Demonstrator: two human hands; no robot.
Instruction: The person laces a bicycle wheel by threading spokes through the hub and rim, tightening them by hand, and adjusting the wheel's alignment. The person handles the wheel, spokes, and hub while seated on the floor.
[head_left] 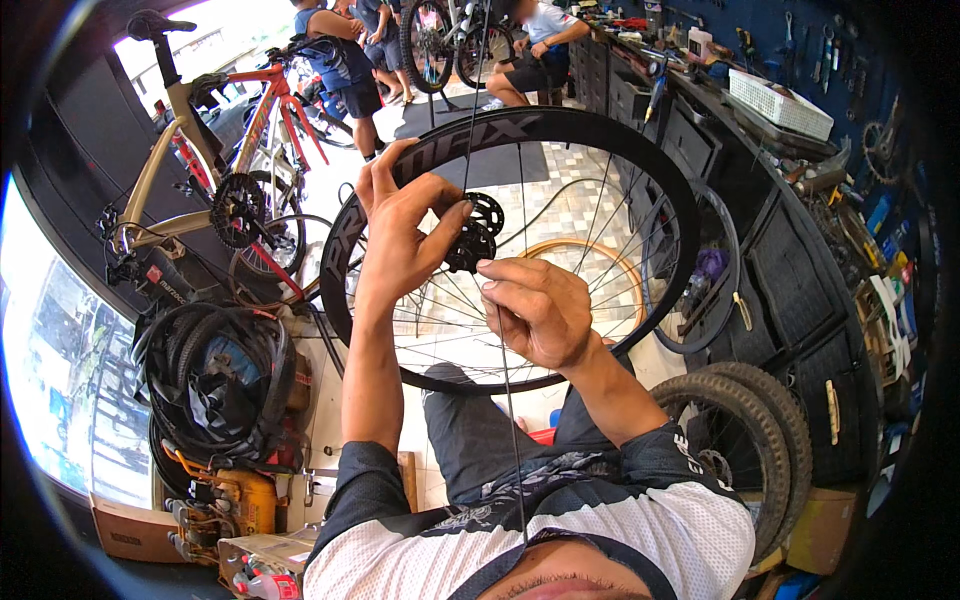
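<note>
— In the head view, where was the black round wheel hub with holed flanges point(480, 238)?

— It was seen inside the circle of the wide black bicycle rim point(684, 235), between the two hands

— And the grip?

— The left hand point(412, 222) was holding the hub at its edge, with thumb and finger; the right hand point(540, 305) was pinching a long thin dark spoke point(509, 400) just below
</note>
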